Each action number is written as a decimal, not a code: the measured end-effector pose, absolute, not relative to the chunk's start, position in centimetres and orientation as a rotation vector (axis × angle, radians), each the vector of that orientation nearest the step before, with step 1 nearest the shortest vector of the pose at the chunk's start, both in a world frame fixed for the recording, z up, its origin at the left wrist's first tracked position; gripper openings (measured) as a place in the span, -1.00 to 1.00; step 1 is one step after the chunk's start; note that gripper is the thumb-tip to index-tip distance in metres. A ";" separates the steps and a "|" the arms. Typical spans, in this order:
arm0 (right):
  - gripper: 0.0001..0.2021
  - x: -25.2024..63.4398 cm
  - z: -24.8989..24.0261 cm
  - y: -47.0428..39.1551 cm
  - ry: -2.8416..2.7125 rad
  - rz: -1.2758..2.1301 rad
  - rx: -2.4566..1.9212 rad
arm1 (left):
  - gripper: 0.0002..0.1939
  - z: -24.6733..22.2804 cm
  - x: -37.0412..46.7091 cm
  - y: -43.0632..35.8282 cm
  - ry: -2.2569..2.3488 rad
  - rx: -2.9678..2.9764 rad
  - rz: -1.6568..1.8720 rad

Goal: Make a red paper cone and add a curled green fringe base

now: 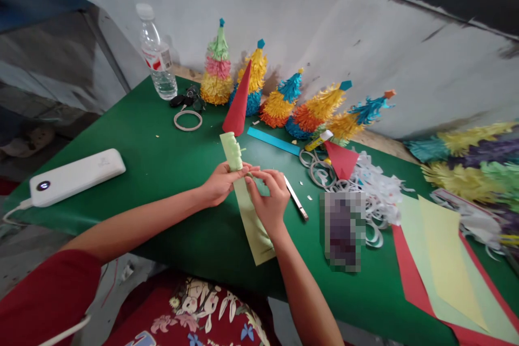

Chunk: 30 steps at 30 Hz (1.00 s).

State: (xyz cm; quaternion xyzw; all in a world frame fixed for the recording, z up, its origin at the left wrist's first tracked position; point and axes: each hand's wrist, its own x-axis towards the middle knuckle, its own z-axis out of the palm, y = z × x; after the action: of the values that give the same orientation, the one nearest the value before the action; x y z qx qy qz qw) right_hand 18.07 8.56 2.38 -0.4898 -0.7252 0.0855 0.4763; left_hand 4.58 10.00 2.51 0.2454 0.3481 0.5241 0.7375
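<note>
My left hand (222, 183) grips a long pale green paper strip (247, 205) near its upper part, thumb on top. Above the thumb, one edge of the strip is cut into a fringe and curled over in small rolls. My right hand (270, 197) has thumb and forefinger pinched together at the strip's right edge, close to the left fingertips. What exactly lies between those fingertips is hard to see. The strip's lower end hangs toward the table's front edge. A red paper cone (239, 102) stands just beyond my hands, and a slim silver tool (297, 199) lies to their right.
Several fringed paper trees (217, 78) line the wall beside a water bottle (156, 59). A white power bank (79, 175) lies left. A blue paper strip (273, 141), a glue stick (319, 140), white paper curls (379, 189), a blurred-out object (344, 232) and coloured sheets (446, 259) lie rightward.
</note>
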 end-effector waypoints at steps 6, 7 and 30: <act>-0.88 17.9 1.8 8.6 -1.749 0.314 -1.187 | -0.77 2.1 5.1 9.5 0.775 0.539 1.139; -0.86 17.9 1.7 8.6 -1.743 0.335 -1.202 | -0.76 2.0 5.0 9.6 0.790 0.541 1.135; -0.81 18.4 1.6 8.7 -1.409 0.804 -1.391 | -0.76 1.5 3.9 10.7 0.899 0.627 1.077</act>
State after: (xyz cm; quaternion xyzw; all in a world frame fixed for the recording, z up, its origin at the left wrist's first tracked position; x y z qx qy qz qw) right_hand 18.38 8.74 1.60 -0.5705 -0.5781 0.3296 0.4814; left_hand 3.95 10.70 1.51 0.2835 0.4065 0.4872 0.7191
